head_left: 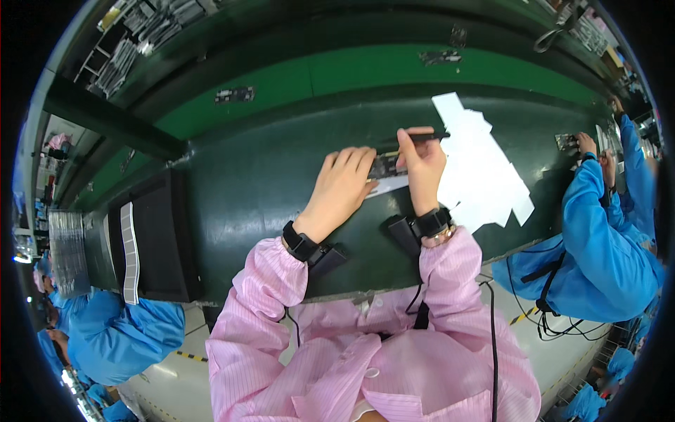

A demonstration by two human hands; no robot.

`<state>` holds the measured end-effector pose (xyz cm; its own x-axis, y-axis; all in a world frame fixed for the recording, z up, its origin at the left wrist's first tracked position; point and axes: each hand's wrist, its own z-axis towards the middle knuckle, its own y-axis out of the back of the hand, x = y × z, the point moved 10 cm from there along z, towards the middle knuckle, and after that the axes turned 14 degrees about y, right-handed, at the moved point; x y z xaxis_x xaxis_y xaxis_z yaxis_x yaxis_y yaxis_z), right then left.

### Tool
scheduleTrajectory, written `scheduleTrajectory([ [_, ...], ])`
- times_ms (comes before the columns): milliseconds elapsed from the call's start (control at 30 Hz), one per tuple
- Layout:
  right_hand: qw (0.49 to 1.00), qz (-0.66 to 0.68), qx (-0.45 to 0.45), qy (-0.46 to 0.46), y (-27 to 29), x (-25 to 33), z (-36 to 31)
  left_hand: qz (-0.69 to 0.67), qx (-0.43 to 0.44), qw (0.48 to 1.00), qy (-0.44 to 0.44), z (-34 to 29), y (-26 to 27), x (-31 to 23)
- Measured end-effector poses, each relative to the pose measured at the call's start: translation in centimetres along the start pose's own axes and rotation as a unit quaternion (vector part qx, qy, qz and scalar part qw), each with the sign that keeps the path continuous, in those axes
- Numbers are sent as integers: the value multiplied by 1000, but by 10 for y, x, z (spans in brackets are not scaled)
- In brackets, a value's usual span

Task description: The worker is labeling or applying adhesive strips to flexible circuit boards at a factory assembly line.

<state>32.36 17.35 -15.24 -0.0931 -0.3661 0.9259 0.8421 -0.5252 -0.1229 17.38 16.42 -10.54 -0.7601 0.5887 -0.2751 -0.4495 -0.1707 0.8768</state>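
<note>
While our right fingers (407, 146) clamp a black tool (439, 136) between the surface's (246, 162) edges, our left fingers (357, 159), grip unclear, touch a board (385, 169).

I see left hand (339, 184) touching dark rectangular board (384, 167), right hand (424, 165) gripping slim black pen-like tool (437, 136); flat white sheets (482, 165) right.

No lettering or numbers can be read.

The pale pink smock (443, 373) has fine stripes, a pointed collar, a round white button (372, 373) and gathered cuffs. Black straps (300, 243) with boxy black modules (328, 260) circle both wrists, a bracelet (439, 238) the right; a black cable (493, 352) crosses the smock.
</note>
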Motion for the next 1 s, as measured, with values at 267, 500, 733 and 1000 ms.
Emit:
scheduleTrajectory([
  [267,983,147,-95,-47,23,-12,2,-110,139,983,-43,21,-21,0],
  [500,980,166,-94,-54,31,-13,12,-50,-26,995,88,102,-1,90],
  [733,984,139,101,-50,-19,-5,-6,-331,-43,931,148,111,31,78],
  [1000,980,146,128,30,-40,25,-21,-109,-28,992,64,64,49,24],
])
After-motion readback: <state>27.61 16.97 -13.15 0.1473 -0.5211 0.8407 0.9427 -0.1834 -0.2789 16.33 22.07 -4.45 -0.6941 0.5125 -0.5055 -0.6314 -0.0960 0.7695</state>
